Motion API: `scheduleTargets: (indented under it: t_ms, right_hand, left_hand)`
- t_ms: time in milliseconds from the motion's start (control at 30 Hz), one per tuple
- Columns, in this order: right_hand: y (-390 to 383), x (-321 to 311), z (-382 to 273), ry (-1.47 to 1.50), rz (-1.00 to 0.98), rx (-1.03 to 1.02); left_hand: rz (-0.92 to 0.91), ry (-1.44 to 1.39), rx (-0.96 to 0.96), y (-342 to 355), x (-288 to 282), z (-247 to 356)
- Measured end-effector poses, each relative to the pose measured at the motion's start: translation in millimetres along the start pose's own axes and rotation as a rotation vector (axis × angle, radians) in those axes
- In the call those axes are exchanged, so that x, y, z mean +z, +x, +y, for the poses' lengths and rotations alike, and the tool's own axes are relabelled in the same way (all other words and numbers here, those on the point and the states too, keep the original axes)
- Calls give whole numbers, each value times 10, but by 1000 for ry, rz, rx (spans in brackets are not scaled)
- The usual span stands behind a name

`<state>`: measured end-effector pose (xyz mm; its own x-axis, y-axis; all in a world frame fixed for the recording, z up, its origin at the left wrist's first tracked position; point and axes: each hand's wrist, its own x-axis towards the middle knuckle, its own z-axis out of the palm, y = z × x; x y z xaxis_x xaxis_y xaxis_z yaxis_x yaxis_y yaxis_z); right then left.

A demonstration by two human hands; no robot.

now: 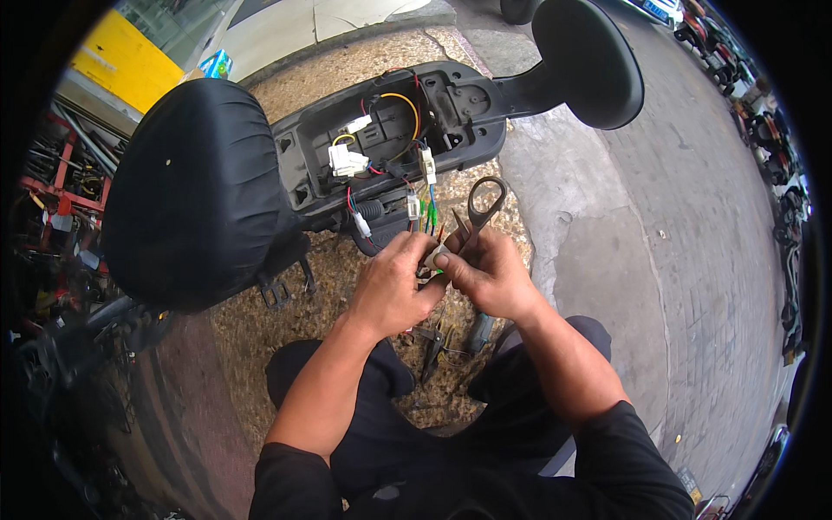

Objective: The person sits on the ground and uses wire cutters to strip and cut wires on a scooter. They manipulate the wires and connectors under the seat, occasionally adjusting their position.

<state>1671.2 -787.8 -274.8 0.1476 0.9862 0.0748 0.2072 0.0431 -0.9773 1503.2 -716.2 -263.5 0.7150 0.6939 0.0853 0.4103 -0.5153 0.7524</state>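
Observation:
My left hand (397, 282) is closed, its fingertips pinching a small white connector (436, 256) with thin coloured wires around it. My right hand (497, 276) presses its thumb on the same connector from the other side. Tucked in the right hand are dark-handled scissors (473, 208), with their handle loop pointing up and away from me. Just beyond the fingers, wires with green sleeves (432, 212) run to white plug connectors (427, 166). The fingers partly hide the wire ends.
An open black compartment (347, 139) of a two-wheeler holds more wires and a white connector block (347, 160). A black saddle (195, 195) is at the left, a padded backrest (594, 65) at the far right. Pliers (432, 354) lie on the ground between my legs.

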Motion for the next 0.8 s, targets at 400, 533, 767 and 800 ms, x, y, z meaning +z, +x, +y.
scheduleTargets:
  t_ms: [400, 533, 767, 800]
  right_hand:
    - [-40, -141, -68, -27, 80, -323]
    - [-85, -101, -88, 86, 70, -115]
    - [-27, -120, -110, 17, 22, 1]
    - [-21, -128, -113, -91, -10, 55]
  left_hand:
    - [-37, -472, -18, -2, 88, -224]
    - [-26, -425, -46, -6, 97, -218]
    - [42, -251, 64, 20, 123, -234]
    - [42, -232, 66, 23, 125, -232]
